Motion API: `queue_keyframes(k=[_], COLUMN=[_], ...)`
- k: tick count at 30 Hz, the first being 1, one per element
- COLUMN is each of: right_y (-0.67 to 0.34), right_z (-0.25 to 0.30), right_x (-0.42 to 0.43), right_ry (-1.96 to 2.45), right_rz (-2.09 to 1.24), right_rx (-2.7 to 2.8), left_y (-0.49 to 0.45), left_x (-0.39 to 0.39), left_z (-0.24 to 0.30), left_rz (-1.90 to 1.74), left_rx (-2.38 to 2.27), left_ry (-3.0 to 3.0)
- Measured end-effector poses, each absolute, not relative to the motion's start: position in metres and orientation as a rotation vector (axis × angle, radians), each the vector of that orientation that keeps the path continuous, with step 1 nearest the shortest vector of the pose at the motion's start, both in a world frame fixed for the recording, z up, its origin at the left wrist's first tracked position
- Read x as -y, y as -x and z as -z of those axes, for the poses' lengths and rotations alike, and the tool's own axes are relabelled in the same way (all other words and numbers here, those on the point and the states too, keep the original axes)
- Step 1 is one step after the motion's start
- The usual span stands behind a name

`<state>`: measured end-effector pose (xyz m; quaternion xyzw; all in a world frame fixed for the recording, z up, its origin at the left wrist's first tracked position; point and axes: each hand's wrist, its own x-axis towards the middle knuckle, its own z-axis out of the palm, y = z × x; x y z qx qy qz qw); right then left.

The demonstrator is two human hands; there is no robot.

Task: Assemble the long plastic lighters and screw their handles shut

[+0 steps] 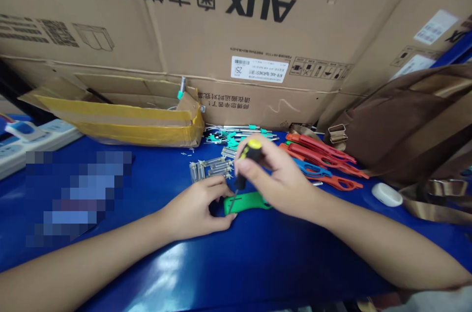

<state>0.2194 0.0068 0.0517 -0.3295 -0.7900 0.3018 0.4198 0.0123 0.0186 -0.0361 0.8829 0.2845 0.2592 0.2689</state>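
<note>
A flat green plastic part (248,202) lies on the blue table (236,258). My left hand (197,209) pinches its left end between thumb and fingers and holds it down. A small screwdriver (245,164) with a yellow and black handle is gripped in my right hand (283,179), its thin shaft pointing down at the left part of the green piece. Just behind my hands lie several small metal pieces (210,168).
Red and blue plastic handles (324,162) lie in a pile to the right, with green-tipped metal pins (239,134) behind. An open taped carton (129,115) stands at left, large cardboard boxes (236,22) behind, a brown bag (413,125) and a white oval object (386,194) at right.
</note>
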Motion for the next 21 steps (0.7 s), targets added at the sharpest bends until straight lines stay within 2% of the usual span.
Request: queue_keyframes(k=[2, 4, 8, 10, 15, 19, 21], right_y=[-0.226, -0.234, -0.249, -0.252, -0.253, -0.266, -0.273], right_z=[-0.062, -0.07, -0.062, -0.048, -0.029, -0.056, -0.075], right_x=[-0.012, -0.016, -0.021, -0.021, -0.017, -0.014, -0.017], right_ry=[0.84, 0.901, 1.312, 1.393, 1.411, 1.449, 1.576], right_rz=[-0.855, -0.907, -0.55, -0.492, -0.374, -0.269, -0.025], right_rx=[1.875, 2.065, 2.722, 2.89, 2.872, 2.804, 2.778], left_y=[-0.012, -0.011, -0.01, -0.008, -0.008, -0.016, -0.026], left_x=[-0.018, -0.019, -0.024, -0.026, -0.032, -0.052, -0.069], left_z=[0.036, 0.036, 0.035, 0.033, 0.024, 0.014, 0.008], left_rz=[-0.666, -0.676, -0.715, -0.729, -0.827, -0.935, -0.938], left_rx=[-0.765, -0.797, -0.802, -0.808, -0.831, -0.951, -1.017], left_ry=[-2.375, -2.368, -2.364, -2.369, -2.372, -2.4, -2.462])
